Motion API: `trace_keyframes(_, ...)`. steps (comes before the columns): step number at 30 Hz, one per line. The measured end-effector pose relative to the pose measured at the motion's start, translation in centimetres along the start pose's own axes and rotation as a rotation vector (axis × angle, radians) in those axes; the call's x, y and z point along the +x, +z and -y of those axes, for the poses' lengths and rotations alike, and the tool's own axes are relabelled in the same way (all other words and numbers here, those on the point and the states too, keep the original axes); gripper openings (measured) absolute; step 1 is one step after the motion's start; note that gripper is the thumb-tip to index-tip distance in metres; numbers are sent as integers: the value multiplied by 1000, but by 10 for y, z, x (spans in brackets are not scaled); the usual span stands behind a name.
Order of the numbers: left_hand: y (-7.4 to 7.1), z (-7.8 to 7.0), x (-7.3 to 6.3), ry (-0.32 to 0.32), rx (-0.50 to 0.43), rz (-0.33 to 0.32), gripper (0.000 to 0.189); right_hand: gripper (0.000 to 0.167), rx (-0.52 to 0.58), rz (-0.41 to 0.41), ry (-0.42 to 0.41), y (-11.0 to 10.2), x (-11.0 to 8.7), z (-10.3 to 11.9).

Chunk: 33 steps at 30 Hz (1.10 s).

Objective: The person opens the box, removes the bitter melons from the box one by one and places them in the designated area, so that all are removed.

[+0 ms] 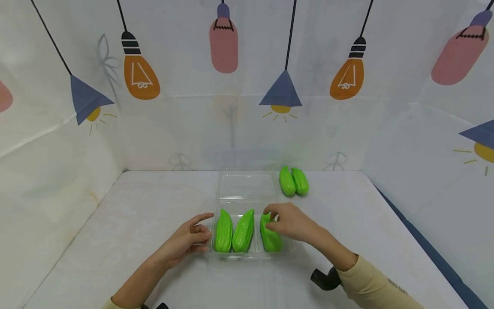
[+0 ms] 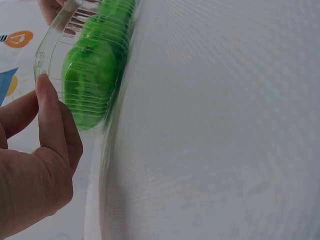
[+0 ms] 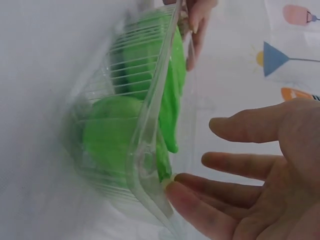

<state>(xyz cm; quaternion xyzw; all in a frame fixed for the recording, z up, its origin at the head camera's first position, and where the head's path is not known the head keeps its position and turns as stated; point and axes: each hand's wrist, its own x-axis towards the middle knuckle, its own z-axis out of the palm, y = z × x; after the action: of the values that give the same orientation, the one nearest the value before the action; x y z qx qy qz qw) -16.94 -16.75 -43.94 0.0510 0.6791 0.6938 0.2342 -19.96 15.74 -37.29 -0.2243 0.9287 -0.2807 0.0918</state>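
A clear plastic clamshell box stands on the table with its lid folded back. Inside it lie three glossy green gourd-shaped vegetables, two at the left and one at the right. My left hand touches the box's left rim with its fingertips, fingers loosely bent. Over the right vegetable hovers my right hand, thumb and fingers spread apart with nothing between them. In the right wrist view, its lowest fingertips are right at the box's rim.
Two more green vegetables lie side by side on the white table, to the right of the lid. A white sheet printed with lamps surrounds the table at the back and sides.
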Motion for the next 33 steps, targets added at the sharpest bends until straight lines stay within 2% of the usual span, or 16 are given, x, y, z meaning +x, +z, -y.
trace_keyframes(5, 1, 0, 0, -1, 3, 1, 72, 30, -5, -17, -12, 4, 0, -3)
trace_keyframes(12, 0, -1, -1, -10, 15, -13, 72, 27, -108, -40, 18, 13, 1, -1)
trace_keyframes(17, 1, 0, 0, -14, 18, -19, 72, 27, -98, -23, 32, 25, 0, -2)
trace_keyframes(22, 0, 0, 0, -15, 25, -21, 71, 32, -77, -43, 39, 30, 0, -1)
trace_keyframes(29, 0, 1, 0, -15, 25, -18, 71, 51, -60, -38, 88, 37, 0, 1)
trace_keyframes(33, 1, 0, 0, -13, 26, -17, 70, 54, -73, -35, 78, 41, 0, 1)
